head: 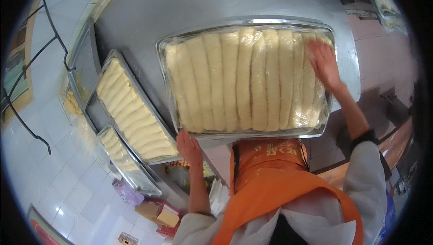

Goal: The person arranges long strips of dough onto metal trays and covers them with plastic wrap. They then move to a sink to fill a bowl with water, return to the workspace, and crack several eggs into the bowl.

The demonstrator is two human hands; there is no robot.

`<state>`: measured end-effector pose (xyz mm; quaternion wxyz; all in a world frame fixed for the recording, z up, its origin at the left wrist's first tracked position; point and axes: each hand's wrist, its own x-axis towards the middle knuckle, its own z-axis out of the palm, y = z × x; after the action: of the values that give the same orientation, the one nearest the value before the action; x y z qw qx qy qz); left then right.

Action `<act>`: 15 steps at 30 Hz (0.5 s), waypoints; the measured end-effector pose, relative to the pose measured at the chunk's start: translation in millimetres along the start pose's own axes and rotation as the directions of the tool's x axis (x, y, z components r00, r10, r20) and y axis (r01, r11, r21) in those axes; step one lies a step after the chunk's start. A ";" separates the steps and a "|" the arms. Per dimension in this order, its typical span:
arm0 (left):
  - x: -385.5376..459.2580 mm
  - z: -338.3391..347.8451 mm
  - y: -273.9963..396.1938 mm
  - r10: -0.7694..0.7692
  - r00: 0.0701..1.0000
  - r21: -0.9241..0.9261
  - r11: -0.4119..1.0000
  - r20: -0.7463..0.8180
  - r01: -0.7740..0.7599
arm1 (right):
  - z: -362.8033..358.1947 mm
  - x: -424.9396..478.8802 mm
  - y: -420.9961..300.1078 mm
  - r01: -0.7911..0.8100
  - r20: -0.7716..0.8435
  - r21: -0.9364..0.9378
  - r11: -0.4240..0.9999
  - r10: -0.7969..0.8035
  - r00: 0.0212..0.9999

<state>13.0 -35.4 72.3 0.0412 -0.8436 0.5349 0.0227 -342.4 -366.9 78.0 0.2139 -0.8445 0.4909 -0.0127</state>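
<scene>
A large metal tray (244,133) lies before me on a steel worktop, filled with long pale dough strips (230,82) side by side under clear plastic film (302,115). My right hand (323,60) rests over the film near the tray's right end, its fingers slightly blurred. At the lower left corner of the same tray is my left hand (189,147), its fingers at the rim; whether they grip it cannot be told.
To the left, a second tray of dough strips (135,109) lies at a slant, with a smaller tray (147,184) beside it. Dark metal hooks (55,37) stand at far left. An open cardboard box (149,209) and a purple package (128,192) are at lower left.
</scene>
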 end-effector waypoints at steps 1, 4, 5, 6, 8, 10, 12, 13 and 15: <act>-7.5 -1.5 2.5 0.033 0.996 -0.078 0.997 0.081 -0.027 | 13.6 -24.4 -6.7 -0.109 0.204 0.090 0.990 0.089 0.975; -35.5 2.5 11.2 0.152 0.962 -0.244 0.965 0.229 -0.095 | 68.1 -129.6 -39.4 0.326 0.126 0.402 0.855 -0.404 0.906; -39.5 5.7 17.2 0.179 0.959 -0.234 0.964 0.221 -0.126 | 72.5 -149.5 -53.3 0.147 0.250 0.623 0.768 -0.373 0.893; -38.4 10.3 20.4 0.212 0.955 -0.224 0.961 0.209 -0.164 | 77.2 -170.8 -67.1 -0.081 0.367 0.765 0.638 -0.329 0.870; -32.0 13.1 22.6 0.231 0.944 -0.223 0.958 0.235 -0.179 | 79.2 -180.3 -83.4 0.257 0.265 0.522 0.813 -0.442 0.857; -20.2 14.2 21.8 0.261 0.922 -0.212 0.956 0.285 -0.205 | 90.5 -186.8 -89.4 0.193 0.321 0.390 0.901 -0.329 0.888; -6.9 14.4 21.8 0.294 0.885 -0.195 0.952 0.360 -0.237 | 98.0 -180.5 -93.6 0.030 0.555 0.359 0.933 -0.239 0.797; -3.0 13.8 22.6 0.283 0.866 -0.177 0.957 0.412 -0.228 | 100.0 -175.8 -94.6 -0.049 0.655 0.326 0.944 -0.189 0.732; -0.7 10.8 22.6 0.265 0.826 -0.144 0.964 0.498 -0.223 | 102.5 -185.1 -96.1 0.002 0.602 0.329 0.944 -0.212 0.770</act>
<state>-7.7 -43.4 60.6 0.1453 -0.7325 0.6066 0.2726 -335.3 -135.7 55.7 0.4943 -0.7822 0.3331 0.1814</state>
